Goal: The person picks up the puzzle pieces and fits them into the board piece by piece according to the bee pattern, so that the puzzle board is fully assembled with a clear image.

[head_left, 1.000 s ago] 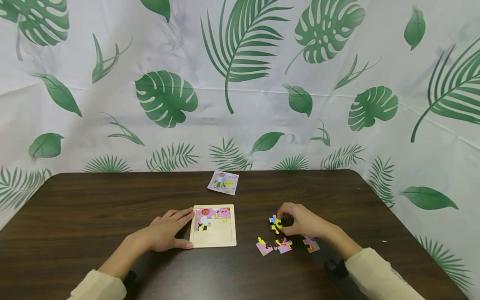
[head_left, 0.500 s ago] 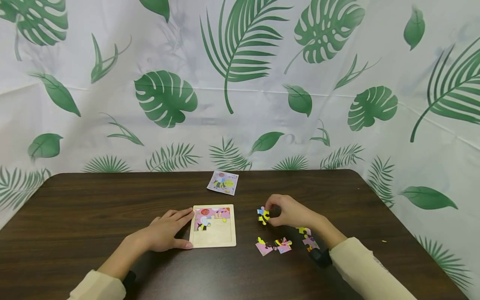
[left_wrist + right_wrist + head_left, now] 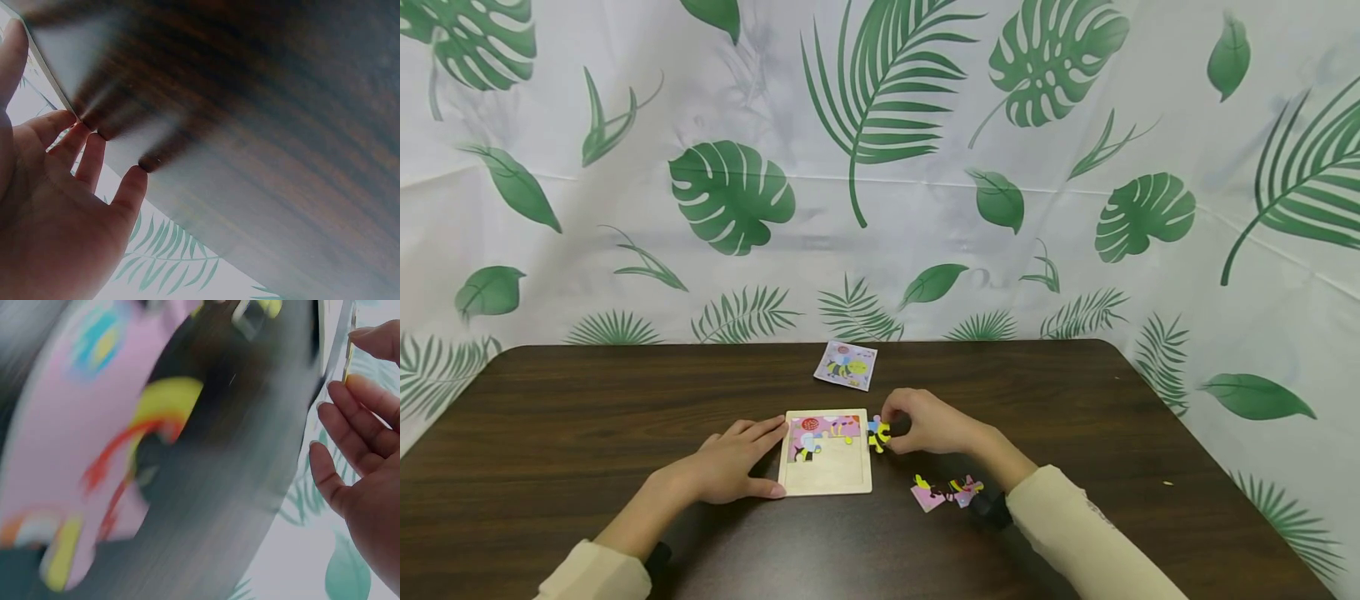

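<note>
A wooden puzzle tray (image 3: 826,490) lies on the table, its upper and left parts filled with pink, red and white pieces. Along its left edge rests my left hand (image 3: 733,461), fingers stretched out and thumb touching the lower corner; the left wrist view shows the left hand (image 3: 69,181) with fingertips on the tabletop and tray edge. My right hand (image 3: 928,423) pinches a yellow, black and blue puzzle piece (image 3: 877,433) at the tray's right edge. From the side, the right wrist view shows that thin puzzle piece (image 3: 349,353) between thumb and fingers.
Loose puzzle pieces (image 3: 928,497) lie right of the tray, partly behind my right wrist; one pink piece (image 3: 69,425) looms blurred in the right wrist view. A printed bee picture card (image 3: 847,365) lies behind the tray on the dark wooden table (image 3: 625,400). A leaf-patterned cloth (image 3: 880,250) hangs behind.
My right hand has moved left with the pinched puzzle piece, from above the loose pieces to the tray's right edge. The left hand has stayed in place.
</note>
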Motion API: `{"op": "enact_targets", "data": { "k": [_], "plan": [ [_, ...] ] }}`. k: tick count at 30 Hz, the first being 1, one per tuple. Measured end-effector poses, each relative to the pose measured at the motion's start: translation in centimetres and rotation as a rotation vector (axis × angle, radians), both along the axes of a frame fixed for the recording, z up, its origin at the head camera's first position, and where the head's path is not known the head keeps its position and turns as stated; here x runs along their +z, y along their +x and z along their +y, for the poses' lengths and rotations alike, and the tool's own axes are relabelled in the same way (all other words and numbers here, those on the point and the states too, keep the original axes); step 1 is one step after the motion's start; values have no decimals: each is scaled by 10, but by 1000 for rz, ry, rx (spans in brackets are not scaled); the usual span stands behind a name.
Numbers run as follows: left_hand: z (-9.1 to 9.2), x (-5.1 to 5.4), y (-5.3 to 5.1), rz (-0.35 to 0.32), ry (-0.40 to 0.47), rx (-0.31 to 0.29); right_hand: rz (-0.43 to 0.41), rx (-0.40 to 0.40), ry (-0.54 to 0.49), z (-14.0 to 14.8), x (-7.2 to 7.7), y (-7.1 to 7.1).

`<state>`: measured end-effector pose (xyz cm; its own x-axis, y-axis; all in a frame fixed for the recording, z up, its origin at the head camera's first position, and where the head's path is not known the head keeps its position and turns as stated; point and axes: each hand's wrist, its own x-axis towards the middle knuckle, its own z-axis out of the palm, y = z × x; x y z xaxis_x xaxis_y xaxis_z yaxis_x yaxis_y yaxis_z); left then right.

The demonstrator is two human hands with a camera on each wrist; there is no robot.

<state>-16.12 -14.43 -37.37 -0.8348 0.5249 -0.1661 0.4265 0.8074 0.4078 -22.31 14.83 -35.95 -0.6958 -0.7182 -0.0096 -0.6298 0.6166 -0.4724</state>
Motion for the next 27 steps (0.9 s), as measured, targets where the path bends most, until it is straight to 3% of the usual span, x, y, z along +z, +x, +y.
{"op": "enact_targets", "data": {
  "k": [12, 20, 27],
  "plan": [
    [0, -1, 0, -13, 0, 4, -40, 37, 45, -39, -2, 8],
    [0, -2, -1, -10, -14, 7, 17, 70, 63, -55, -6, 8],
    [1, 0, -1, -7, -12, 4, 40, 48, 76, -63, -8, 9]
  ]
}}
